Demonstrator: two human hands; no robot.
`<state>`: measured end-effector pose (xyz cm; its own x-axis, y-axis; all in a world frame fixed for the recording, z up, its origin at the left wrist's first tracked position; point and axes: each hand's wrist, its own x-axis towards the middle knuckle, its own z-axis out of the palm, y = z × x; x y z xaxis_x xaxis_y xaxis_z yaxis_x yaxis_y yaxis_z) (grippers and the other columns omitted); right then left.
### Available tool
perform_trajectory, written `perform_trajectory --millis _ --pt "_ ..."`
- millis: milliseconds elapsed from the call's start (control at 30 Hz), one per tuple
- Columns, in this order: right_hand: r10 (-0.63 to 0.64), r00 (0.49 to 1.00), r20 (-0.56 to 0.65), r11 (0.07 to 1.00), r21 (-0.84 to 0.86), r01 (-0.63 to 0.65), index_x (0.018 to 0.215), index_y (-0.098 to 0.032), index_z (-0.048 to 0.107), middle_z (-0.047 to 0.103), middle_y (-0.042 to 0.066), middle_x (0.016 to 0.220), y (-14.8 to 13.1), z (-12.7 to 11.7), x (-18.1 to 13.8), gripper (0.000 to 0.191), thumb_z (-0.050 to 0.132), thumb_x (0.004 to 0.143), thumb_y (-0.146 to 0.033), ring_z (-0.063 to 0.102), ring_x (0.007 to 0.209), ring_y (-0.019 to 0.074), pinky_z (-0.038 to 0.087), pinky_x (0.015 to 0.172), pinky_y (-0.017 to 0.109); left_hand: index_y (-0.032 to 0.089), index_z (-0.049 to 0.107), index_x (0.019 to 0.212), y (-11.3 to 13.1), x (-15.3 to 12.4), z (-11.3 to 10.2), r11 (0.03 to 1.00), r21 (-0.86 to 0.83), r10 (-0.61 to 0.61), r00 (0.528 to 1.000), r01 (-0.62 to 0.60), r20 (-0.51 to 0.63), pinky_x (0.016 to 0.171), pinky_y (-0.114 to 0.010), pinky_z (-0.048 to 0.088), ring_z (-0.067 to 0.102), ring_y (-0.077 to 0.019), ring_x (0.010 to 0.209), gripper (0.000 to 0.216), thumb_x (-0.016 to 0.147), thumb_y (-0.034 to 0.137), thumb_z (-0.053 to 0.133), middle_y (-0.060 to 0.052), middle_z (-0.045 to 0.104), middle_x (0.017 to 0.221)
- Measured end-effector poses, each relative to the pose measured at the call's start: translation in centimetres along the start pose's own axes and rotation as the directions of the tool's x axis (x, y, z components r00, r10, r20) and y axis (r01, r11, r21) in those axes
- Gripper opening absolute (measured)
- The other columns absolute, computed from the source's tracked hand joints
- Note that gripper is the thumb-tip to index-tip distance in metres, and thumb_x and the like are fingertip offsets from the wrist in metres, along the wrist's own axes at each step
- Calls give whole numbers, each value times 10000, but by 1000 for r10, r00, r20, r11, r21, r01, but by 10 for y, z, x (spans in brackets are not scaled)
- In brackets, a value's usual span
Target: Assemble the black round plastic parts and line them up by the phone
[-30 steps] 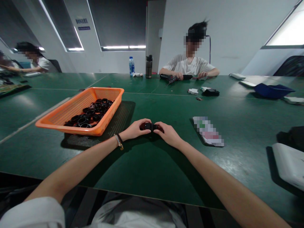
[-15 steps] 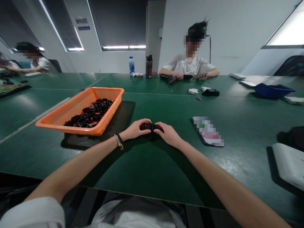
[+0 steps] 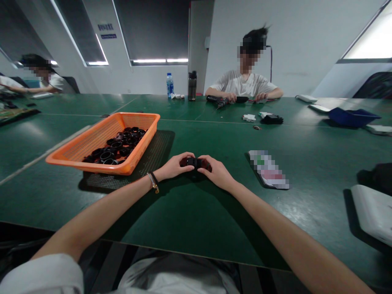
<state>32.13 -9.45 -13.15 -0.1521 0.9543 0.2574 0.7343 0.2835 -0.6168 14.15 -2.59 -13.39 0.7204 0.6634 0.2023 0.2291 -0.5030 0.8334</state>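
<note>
Between my two hands is a small black part (image 3: 194, 162), held just above the green table (image 3: 183, 212). My left hand (image 3: 175, 166) pinches its left end between thumb and fingers. On the other end, my right hand (image 3: 215, 171) closes in the same way. Fingers cover much of the part, so its full shape is hidden. To the left of my hands stands an orange plastic basket (image 3: 76, 163) holding several black ring-shaped parts (image 3: 116, 145).
A phone (image 3: 268, 169) lies right of my hands, and a white object (image 3: 373, 212) sits at the right edge. Across the table a person (image 3: 245, 85) handles a power drill (image 3: 222, 101). A water bottle (image 3: 170, 85), dark flask (image 3: 192, 85) and blue tray (image 3: 352, 116) stand farther back.
The black part has turned slightly between my fingers, and my right fingers have shifted a little up. My arms stay in place.
</note>
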Motion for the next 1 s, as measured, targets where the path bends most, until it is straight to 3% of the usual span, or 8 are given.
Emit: perform_trajectory --millis 300,1000 --pt "-1 1000 -5 1000 -30 1 973 -178 546 595 27 832 3 3 2 192 559 781 -182 533 729 145 418 691 293 153 516 1051 2 -1 0 1000 -20 -21 1000 21 14 793 -284 437 549 -148 833 373 711 280 603 -43 568 951" --pt "41 999 36 998 -48 -39 1002 -152 550 618 66 892 -2 1 1 189 504 827 -207 553 756 157 420 694 293 153 520 1059 2 -1 0 1000 3 -32 999 31 18 801 -283 446 551 -144 826 371 719 275 602 -44 572 952"
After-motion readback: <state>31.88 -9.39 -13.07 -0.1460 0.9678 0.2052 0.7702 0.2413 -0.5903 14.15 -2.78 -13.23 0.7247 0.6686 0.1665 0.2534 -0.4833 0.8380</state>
